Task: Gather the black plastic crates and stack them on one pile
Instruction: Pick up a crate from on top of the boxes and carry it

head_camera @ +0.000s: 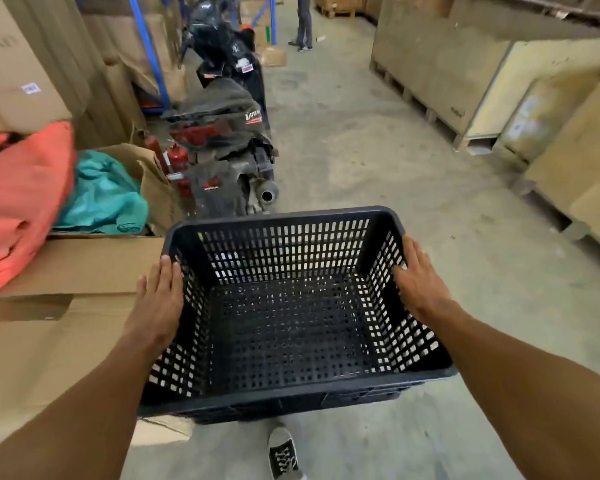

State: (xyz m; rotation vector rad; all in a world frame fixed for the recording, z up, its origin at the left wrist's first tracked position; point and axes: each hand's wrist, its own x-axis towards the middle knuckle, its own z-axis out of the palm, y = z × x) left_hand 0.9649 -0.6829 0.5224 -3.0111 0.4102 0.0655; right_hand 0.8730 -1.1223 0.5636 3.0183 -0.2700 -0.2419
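Note:
A black plastic crate [288, 327] with perforated walls and floor is held up in front of me, above the concrete floor, and it is empty. My left hand [160, 299] presses flat against the crate's left wall from outside. My right hand [418, 282] grips the right wall at the rim, fingers over the edge. A second rim shows just under the crate's near edge, so another crate may be nested below; I cannot tell for sure.
A parked black scooter [226, 133] stands just beyond the crate. Cardboard boxes [66, 306] with orange and teal cloth lie on the left. Wooden crates on pallets [465, 81] line the right. A person's legs [303, 26] show far down the aisle. My shoe [283, 452] is below.

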